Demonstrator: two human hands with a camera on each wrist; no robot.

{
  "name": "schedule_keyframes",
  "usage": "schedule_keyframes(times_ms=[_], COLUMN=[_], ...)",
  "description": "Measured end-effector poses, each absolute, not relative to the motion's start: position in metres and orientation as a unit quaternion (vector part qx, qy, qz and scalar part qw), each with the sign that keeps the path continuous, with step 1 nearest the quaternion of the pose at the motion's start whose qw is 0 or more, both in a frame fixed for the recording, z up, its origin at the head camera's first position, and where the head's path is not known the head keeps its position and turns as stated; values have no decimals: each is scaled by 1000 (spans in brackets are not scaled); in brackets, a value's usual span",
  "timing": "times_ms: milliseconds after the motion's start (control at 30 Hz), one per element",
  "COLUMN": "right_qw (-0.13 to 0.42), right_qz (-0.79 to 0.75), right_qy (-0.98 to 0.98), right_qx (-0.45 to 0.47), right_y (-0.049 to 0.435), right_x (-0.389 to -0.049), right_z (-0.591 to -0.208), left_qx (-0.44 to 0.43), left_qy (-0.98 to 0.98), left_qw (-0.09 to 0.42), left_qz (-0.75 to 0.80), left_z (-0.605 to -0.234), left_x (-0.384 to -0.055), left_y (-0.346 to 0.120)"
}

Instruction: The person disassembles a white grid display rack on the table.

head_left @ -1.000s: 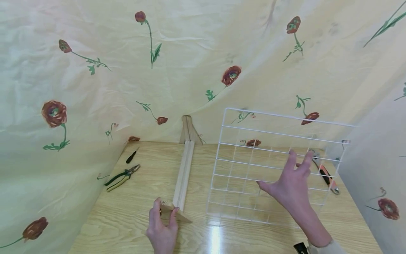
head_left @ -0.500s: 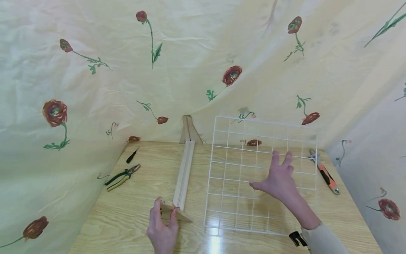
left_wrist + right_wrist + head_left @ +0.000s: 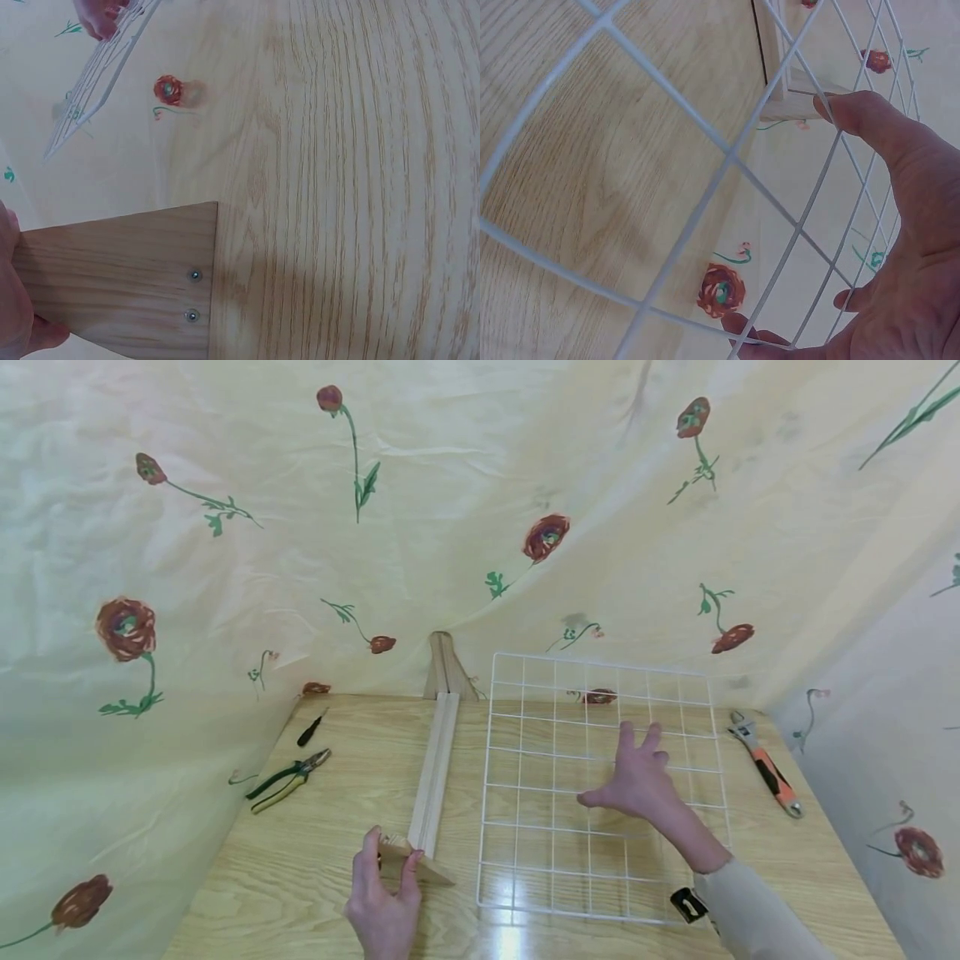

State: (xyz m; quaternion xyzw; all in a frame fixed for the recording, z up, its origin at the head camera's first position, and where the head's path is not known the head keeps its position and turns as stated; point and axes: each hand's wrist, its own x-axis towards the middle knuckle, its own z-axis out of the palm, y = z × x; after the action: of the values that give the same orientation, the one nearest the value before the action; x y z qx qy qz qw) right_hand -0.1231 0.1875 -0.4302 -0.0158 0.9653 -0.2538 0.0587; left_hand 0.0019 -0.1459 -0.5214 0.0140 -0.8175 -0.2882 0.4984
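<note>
In the head view my left hand [image 3: 384, 902] grips the near end board [image 3: 433, 871] of a wooden stand. A long wooden rail [image 3: 435, 768] joins it to the far end board [image 3: 444, 672], which stands against the cloth. The left wrist view shows two screws in the near board [image 3: 112, 274]. My right hand [image 3: 637, 777] holds a white wire grid panel [image 3: 554, 790] tilted over the table, right of the stand. Seen from the right wrist, thumb and fingertips are spread and hooked on the wires of the grid [image 3: 730, 154].
On the table's left lie combination pliers [image 3: 288, 781] and a small black screwdriver [image 3: 312, 728]. An adjustable wrench [image 3: 768, 768] with an orange and black handle lies at the right. Flower-patterned cloth [image 3: 450, 552] hangs behind and along both sides.
My right hand has carried the grid panel leftward toward the stand, and its top edge has dropped. The wrench now shows uncovered. The left hand has stayed on the near end board.
</note>
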Motion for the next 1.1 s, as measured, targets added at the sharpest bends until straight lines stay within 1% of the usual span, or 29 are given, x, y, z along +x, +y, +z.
schedule_keyframes(times_ms=[467, 800, 1100], right_qw=[105, 126, 144], right_qz=[-237, -220, -210], right_qy=[966, 967, 967], right_qx=[-20, -22, -17], right_y=[183, 176, 167], right_x=[-139, -148, -156], right_z=[-448, -460, -470], left_qx=[23, 18, 19], left_qy=[-820, -813, -815], left_qw=[496, 507, 501], left_qz=[-286, -287, -290], left_z=[-522, -525, -524], left_x=[2, 1, 1], left_y=[-146, -146, -146])
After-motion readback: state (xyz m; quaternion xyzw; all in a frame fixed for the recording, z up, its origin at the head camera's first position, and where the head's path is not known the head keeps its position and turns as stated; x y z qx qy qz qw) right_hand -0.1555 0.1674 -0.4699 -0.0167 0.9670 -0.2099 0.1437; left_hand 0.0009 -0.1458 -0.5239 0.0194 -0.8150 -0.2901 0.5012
